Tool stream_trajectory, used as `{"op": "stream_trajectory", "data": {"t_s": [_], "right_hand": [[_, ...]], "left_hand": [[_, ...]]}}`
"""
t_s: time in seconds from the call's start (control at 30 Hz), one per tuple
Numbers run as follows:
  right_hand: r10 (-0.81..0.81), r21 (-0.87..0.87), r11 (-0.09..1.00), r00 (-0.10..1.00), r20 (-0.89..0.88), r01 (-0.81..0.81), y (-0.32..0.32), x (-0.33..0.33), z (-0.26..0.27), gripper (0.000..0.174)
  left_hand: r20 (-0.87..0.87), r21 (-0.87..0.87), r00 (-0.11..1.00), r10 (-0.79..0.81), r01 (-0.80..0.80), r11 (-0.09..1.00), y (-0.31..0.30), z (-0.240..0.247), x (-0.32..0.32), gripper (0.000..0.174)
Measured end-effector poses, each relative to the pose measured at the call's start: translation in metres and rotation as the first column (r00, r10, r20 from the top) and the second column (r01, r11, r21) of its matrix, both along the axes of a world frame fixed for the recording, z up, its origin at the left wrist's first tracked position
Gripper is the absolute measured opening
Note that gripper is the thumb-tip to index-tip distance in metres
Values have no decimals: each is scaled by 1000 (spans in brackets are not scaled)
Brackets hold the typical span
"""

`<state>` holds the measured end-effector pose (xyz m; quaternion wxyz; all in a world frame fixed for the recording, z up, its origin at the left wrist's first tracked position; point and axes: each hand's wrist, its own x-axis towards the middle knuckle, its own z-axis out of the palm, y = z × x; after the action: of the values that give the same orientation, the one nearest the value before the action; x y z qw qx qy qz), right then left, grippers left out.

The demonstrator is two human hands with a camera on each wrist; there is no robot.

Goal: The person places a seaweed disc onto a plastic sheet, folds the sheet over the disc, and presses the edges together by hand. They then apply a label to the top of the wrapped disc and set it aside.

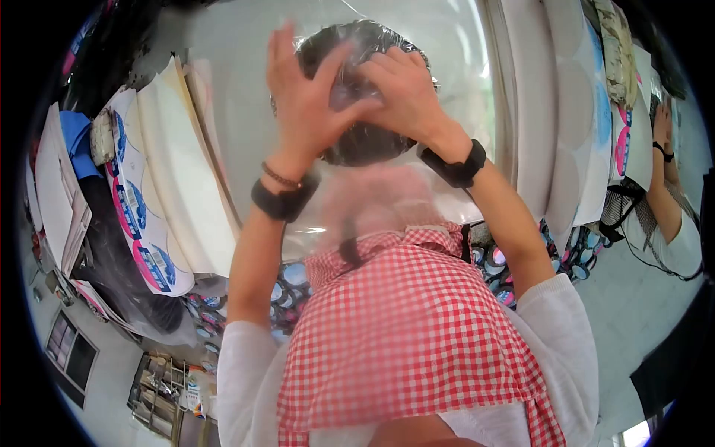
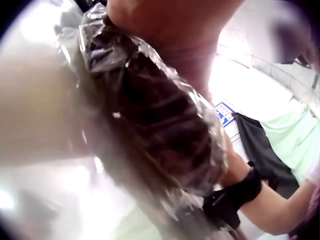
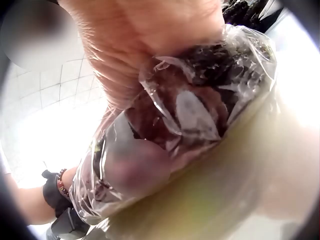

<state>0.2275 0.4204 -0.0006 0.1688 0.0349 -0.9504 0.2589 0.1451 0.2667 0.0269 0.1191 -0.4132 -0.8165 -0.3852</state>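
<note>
A round dark bundle (image 1: 365, 141) in shiny clear plastic lies on the pale surface in the head view. My left hand (image 1: 309, 97) rests over its left side, fingers spread, thumb reaching towards the other hand. Over its right side lies my right hand (image 1: 406, 93), fingers loosely bent against the plastic. The left wrist view shows the bundle (image 2: 160, 115) close up, under the heel of my left hand (image 2: 170, 30). Crinkled film covers the bundle (image 3: 195, 110) in the right wrist view, with my right hand (image 3: 145, 35) against its top. Fingertips are hidden in both wrist views.
White sheets (image 1: 179, 164) stand along the left of the surface, and pale sheets (image 1: 551, 97) along the right. Many small round blue and pink items (image 1: 577, 257) lie below its near edge. A mirror-like reflection of an arm (image 1: 659, 186) shows at far right.
</note>
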Motion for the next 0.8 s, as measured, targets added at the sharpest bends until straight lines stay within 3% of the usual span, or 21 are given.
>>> {"op": "stream_trajectory", "data": {"t_s": [0.07, 0.17, 0.3, 0.33, 0.37, 0.4, 0.5, 0.53, 0.63, 0.67, 0.77, 0.8], "right_hand": [[-33, -28, 999, 999, -36, 32, -3, 1, 6, 42], [-15, -78, 997, 993, -116, 6, -2, -10, 19, 40], [124, 3, 992, 990, -68, -124, -2, -9, 8, 36], [125, 24, 992, 990, -64, -124, -2, -9, 7, 36], [113, 46, 993, 992, -60, -111, -3, -10, 6, 35], [124, 100, 988, 990, -65, -118, -2, -12, 5, 35], [136, -117, 983, 990, -43, -140, 0, -12, 3, 36], [180, -167, 970, 984, 14, -175, 8, -5, 14, 47], [-26, -248, 969, 996, -80, 6, 17, 35, 33, 60], [-37, -35, 999, 996, 86, 40, 18, 42, 26, 72], [-186, 259, 955, 974, 132, 147, -7, 36, 20, 76], [-195, 251, 955, 972, 135, 157, -11, 34, 20, 75]], "left_hand": [[99, 9, 984, -151, 150, 989, 0, -17, -11, 45], [335, -117, 937, -95, 142, 983, -13, -18, -3, 36], [129, 29, 984, -122, 119, 992, -11, -17, 4, 35], [179, 175, 984, 7, -39, 984, -5, -14, 16, 39], [188, 204, 979, 84, -123, 971, 1, -7, 26, 48], [152, 83, 986, 68, -82, 993, 7, -9, 23, 50], [117, -150, 993, 31, -14, 989, 11, -19, 22, 47], [97, -202, 995, 8, 12, 979, 10, -18, 17, 46], [-21, -267, 997, 78, -81, 960, 17, -16, 22, 48], [29, -306, 999, 36, -26, 952, 17, -16, 22, 51], [100, -328, 987, -125, 151, 933, 9, -12, 14, 50], [142, -337, 982, -124, 165, 927, 8, -5, 16, 43]]}}
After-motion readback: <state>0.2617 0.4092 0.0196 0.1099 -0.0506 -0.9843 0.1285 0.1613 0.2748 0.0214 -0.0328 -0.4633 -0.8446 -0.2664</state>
